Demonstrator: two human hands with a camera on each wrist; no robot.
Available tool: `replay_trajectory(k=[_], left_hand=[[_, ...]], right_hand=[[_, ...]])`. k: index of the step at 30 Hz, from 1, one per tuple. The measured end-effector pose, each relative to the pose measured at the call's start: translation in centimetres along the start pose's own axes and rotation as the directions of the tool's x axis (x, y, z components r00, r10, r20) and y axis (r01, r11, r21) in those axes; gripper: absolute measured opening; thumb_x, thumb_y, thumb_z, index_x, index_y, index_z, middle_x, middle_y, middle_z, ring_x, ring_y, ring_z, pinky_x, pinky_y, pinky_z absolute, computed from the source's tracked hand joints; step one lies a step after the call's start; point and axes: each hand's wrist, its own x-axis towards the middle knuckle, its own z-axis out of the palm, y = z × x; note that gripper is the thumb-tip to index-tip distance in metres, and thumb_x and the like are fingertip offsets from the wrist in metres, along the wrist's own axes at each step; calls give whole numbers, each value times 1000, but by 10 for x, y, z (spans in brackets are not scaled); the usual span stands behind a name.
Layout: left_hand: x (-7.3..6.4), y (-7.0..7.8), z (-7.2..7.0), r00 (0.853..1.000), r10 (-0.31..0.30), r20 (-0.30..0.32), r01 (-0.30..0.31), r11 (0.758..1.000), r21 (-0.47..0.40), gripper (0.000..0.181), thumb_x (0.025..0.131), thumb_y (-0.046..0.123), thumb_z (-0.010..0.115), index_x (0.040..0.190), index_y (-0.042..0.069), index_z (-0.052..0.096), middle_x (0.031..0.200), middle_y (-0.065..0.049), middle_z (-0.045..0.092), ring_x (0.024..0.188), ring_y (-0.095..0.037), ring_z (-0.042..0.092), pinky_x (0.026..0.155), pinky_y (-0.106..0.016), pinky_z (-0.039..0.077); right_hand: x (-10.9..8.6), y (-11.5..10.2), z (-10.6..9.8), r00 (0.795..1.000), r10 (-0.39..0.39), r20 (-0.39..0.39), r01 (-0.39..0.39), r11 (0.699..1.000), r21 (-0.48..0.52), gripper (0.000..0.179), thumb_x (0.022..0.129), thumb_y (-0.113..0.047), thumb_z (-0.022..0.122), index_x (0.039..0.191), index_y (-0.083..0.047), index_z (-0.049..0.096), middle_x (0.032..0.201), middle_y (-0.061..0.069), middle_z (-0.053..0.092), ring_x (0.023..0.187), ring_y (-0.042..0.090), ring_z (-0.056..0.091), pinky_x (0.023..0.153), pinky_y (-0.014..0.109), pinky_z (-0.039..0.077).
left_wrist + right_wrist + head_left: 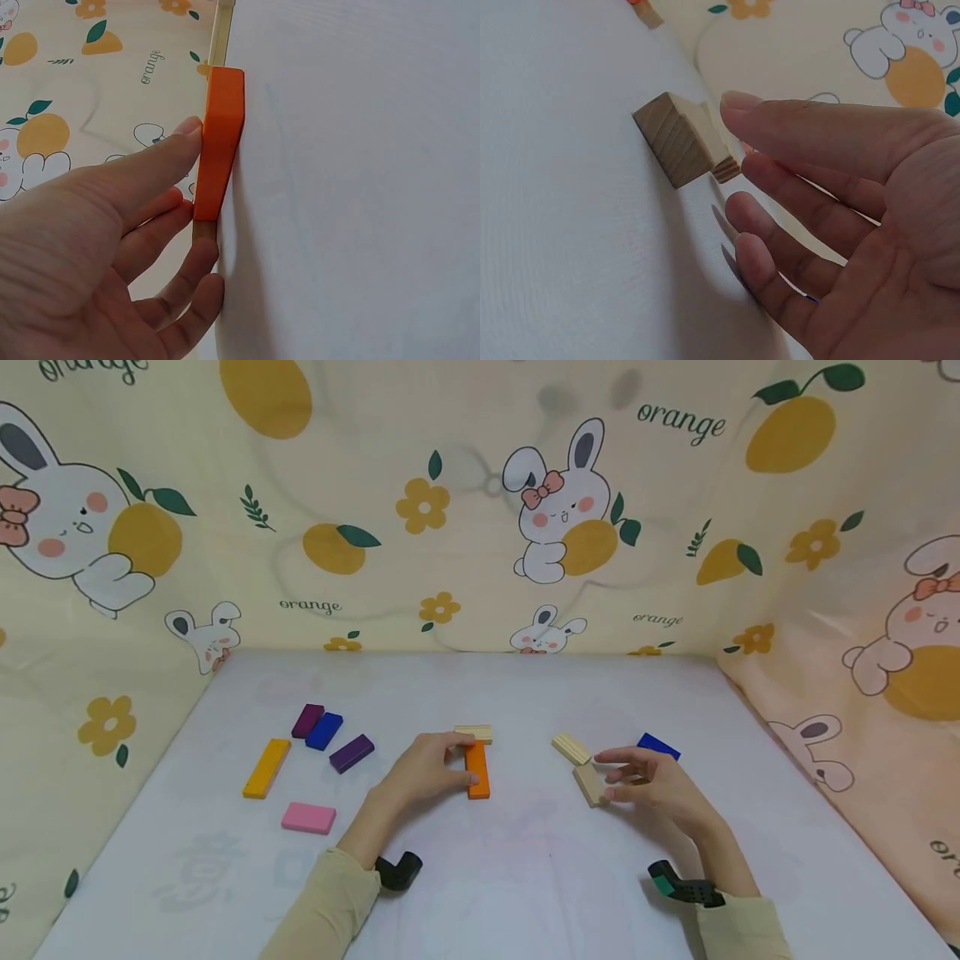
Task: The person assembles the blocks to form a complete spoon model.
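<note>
In the head view my left hand [427, 768] holds an orange block [478, 775] standing at the middle of the table. The left wrist view has the thumb at the side of this orange block [223, 135] and fingertips by its end. A pale wooden block [474, 732] lies crosswise beyond it. My right hand [656, 785] is beside two pale wooden blocks laid at an angle, the nearer block [588, 786] and the farther block [571, 748]. In the right wrist view its fingers are loosely bent, with the thumb tip close to the nearer block [676, 141].
On the left lie a yellow block [266, 768], a pink block [308, 818], a purple block [352, 753], a blue block [324, 732] and a maroon block [307, 721]. Another blue block [660, 745] is behind my right hand. A printed curtain [465, 543] borders the white table [517, 877].
</note>
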Motion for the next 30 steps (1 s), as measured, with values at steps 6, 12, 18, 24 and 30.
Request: replay_trajectory(k=[6, 12, 18, 24, 30], left_hand=[[1, -1, -2, 1000, 10, 23, -10, 1000, 24, 52, 85, 29, 80, 133, 18, 65, 126, -1, 63, 101, -20, 55, 96, -39, 45], [2, -1, -2, 999, 19, 41, -22, 998, 59, 48, 86, 32, 78, 130, 17, 67, 137, 7, 57, 118, -19, 52, 105, -43, 38], [1, 0, -2, 998, 35, 45, -38, 997, 60, 48, 86, 31, 78, 130, 15, 67, 138, 7, 56, 120, -20, 52, 106, -43, 36], [2, 0, -2, 998, 36, 52, -39, 997, 62, 48, 87, 31, 77, 130, 15, 66, 138, 7, 56, 117, -20, 52, 106, -42, 37], [1, -1, -2, 998, 34, 51, -36, 998, 54, 47, 87, 30, 77, 130, 14, 66, 139, 6, 56, 118, -21, 53, 105, -42, 38]], right_hand=[[2, 2, 0, 1000, 6, 11, -6, 1000, -19, 51, 80, -14, 83, 127, -5, 63, 123, 15, 63, 105, 37, 58, 77, 34, 53], [3, 3, 2, 999, 18, 33, -17, 1000, -16, 52, 80, -13, 83, 128, -7, 63, 126, 14, 62, 108, 36, 56, 80, 34, 52], [2, 6, 3, 999, 1, 50, 0, 1000, -16, 58, 76, -11, 85, 129, -7, 62, 127, 12, 61, 109, 36, 55, 84, 30, 49], [3, 7, 3, 998, -7, 56, 10, 999, -37, 63, 73, -10, 87, 130, -8, 61, 128, 13, 60, 108, 36, 55, 83, 31, 50], [5, 5, 7, 999, 18, 46, -15, 997, -74, 64, 72, -10, 88, 130, -11, 62, 127, 11, 60, 106, 33, 55, 81, 32, 50]])
